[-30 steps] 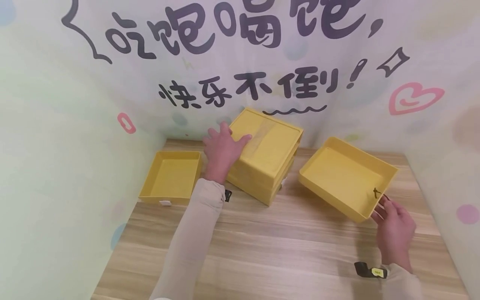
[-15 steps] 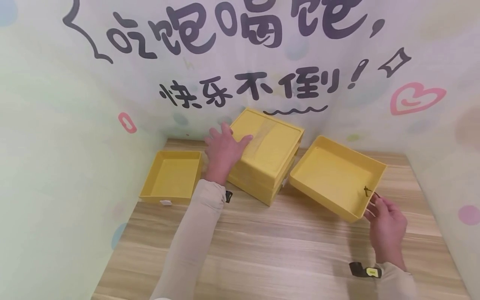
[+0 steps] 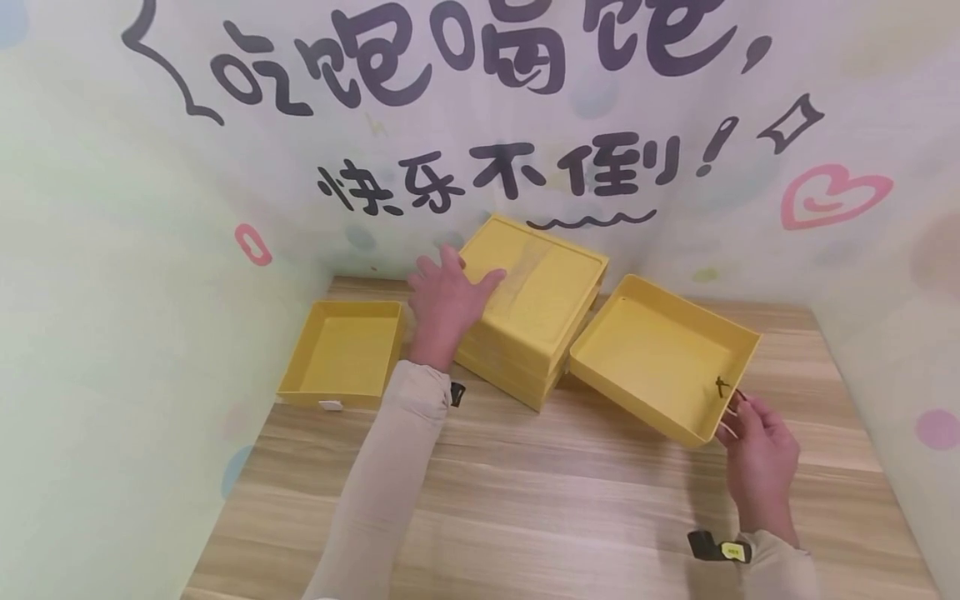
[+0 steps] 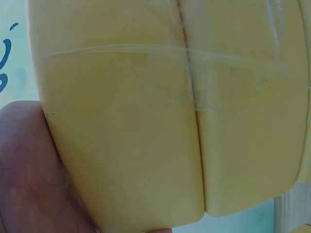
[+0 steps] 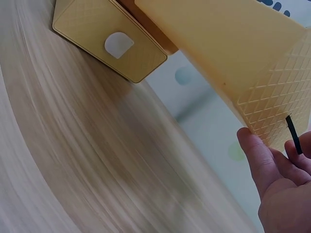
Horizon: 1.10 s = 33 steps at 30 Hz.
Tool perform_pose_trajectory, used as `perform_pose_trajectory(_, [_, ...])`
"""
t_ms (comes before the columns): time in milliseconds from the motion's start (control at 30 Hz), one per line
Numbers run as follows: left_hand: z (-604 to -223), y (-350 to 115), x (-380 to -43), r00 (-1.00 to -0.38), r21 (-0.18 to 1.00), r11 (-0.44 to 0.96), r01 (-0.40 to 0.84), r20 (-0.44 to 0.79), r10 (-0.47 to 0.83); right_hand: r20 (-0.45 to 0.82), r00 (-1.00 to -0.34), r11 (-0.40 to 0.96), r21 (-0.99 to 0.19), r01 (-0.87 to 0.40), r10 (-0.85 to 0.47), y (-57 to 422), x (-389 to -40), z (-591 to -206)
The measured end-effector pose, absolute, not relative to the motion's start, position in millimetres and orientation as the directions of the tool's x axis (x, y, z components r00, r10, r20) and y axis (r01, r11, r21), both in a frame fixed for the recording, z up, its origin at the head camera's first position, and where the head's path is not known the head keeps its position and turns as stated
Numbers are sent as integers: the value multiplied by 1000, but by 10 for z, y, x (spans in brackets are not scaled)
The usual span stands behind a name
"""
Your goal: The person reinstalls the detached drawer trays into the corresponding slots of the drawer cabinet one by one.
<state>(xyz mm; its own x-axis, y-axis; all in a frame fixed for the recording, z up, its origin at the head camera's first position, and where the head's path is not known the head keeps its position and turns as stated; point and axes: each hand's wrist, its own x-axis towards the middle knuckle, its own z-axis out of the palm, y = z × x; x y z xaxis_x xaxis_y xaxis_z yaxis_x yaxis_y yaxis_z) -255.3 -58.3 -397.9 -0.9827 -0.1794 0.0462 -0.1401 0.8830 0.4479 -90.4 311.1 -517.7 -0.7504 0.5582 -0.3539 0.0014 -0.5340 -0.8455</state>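
A stack of yellow drawer units (image 3: 540, 325) stands at the middle of the table against the back wall, turned at an angle. My left hand (image 3: 447, 304) grips its near left corner, thumb over the top and fingers spread down the side. In the left wrist view, clear tape crosses the seams of the stack (image 4: 126, 145). My right hand (image 3: 763, 454) holds a loose yellow drawer (image 3: 652, 358) by its front panel, at a black cord (image 5: 293, 133) tied through it. The drawer is tilted and raised, its far end right at the stack's right side.
A second yellow drawer (image 3: 348, 346) lies on the wooden table (image 3: 525, 517) at the left, with a white tab on its front. The right wrist view shows a drawer front (image 5: 87, 29) with a white tab low in the stack. Printed walls enclose three sides.
The right hand has moved left with the loose drawer, bringing it from a gap to right beside the stack. The left hand and the stack have stayed in place.
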Motion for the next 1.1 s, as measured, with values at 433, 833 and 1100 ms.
perform_pose_trajectory(433, [-4015,-577,-2573,-981,446,883,-146,47,-186,-373,-763,-527,-848,50,528,2992,-869,-5241])
perform_pose_trajectory(833, [-4016,-582,-2569,-979,453,881,-137,75,-191,-393,-778,-522,-847,99,490,2957,-818,-5297])
perform_pose_trajectory(1100, [-4021,-583,-2577,-978,448,881,-151,63,-200,-393,-803,-556,-826,94,448,2960,-787,-5324])
